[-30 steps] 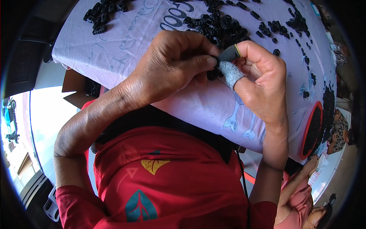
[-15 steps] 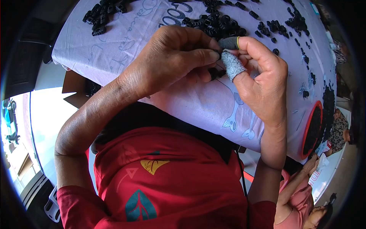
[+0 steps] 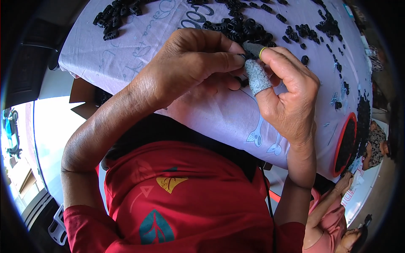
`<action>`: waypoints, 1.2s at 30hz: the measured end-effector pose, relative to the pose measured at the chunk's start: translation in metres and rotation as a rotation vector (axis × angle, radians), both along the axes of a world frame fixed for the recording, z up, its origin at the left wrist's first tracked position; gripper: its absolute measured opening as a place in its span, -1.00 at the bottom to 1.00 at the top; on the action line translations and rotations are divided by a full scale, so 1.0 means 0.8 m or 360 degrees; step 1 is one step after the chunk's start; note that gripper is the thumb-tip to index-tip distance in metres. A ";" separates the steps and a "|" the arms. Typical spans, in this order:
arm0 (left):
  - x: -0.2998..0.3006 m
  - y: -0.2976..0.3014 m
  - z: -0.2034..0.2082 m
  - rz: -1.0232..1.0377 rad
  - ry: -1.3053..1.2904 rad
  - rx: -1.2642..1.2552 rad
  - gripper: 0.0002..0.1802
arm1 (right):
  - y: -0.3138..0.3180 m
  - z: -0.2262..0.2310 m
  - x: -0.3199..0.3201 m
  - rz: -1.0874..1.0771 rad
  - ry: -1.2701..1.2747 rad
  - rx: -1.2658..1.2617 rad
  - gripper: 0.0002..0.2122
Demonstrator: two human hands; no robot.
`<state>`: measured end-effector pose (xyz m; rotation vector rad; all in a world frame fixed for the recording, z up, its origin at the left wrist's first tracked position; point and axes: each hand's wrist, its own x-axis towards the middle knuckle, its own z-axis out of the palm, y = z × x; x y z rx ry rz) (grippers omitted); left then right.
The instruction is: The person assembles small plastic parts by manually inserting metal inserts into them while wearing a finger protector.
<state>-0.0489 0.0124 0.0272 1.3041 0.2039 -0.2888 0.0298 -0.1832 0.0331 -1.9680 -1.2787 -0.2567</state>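
My left hand [image 3: 196, 61] pinches a small black plastic part [image 3: 243, 56] between thumb and forefinger above the cloth. Against the same part press the thumb and forefinger of my right hand [image 3: 291, 90]. A grey fabric finger cover [image 3: 257, 76] is on my right thumb, and a dark one [image 3: 254, 49] with a yellow rim is on the forefinger. Another black piece [image 3: 243, 81] shows below the pinch, by the curled fingers of my left hand. Just beyond both hands lies a heap of ribbed black parts [image 3: 238, 28]. Fingertips hide most of the held part.
A pale lilac printed cloth [image 3: 211, 116] covers the table. More black parts [image 3: 116, 19] lie at the far left, others scatter rightward. A red-rimmed container [image 3: 338, 162] of small black pieces stands at the right edge. Two people [image 3: 333, 206] are beyond it. An open cardboard box [image 3: 82, 95] is left.
My right hand has turned slightly, its forefinger bending more and its thumb shifting a little left. The left hand keeps its pinch almost in place.
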 end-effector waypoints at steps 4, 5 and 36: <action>0.001 0.004 -0.004 0.0009 -0.0036 0.0030 -0.72 | 0.000 0.003 0.000 0.0024 -0.0093 -0.0056 -0.72; 0.001 0.006 -0.004 -0.0017 -0.0037 0.0059 -0.73 | -0.002 0.002 0.000 0.0032 -0.0132 -0.0112 -0.66; -0.002 -0.004 -0.008 0.0025 -0.0118 0.0083 -0.70 | 0.001 -0.004 -0.001 -0.0030 -0.0486 -0.0127 -0.60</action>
